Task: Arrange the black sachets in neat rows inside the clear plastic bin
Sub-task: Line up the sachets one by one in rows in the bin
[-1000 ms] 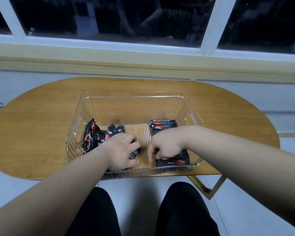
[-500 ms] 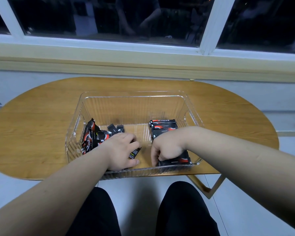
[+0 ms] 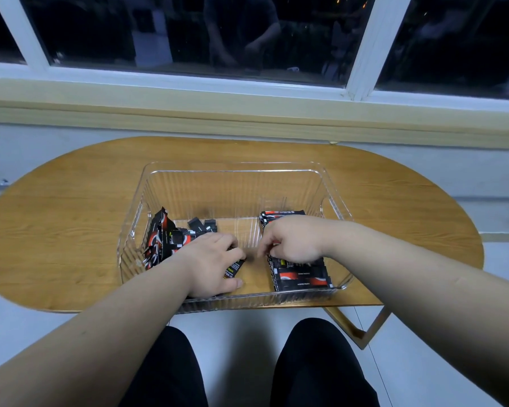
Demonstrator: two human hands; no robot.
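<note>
Here's the table (image 3: 71,230), its far edge against the wall under the window sill (image 3: 247,113), and the bin (image 3: 232,171) sits on it at the middle of the near edge, its front wall just over that edge. Inside, at the bin's left wall, a loose heap of sachets (image 3: 165,239) leans and piles up; along the right wall, a row of sachets (image 3: 300,277) runs from the front wall toward the back. Between them, by the front wall, the left hand (image 3: 212,265) holds a single sachet (image 3: 232,267). The right hand (image 3: 294,242) lies on the row, fingertips at its left edge. The knees (image 3: 171,368) sit before the near edge.
</note>
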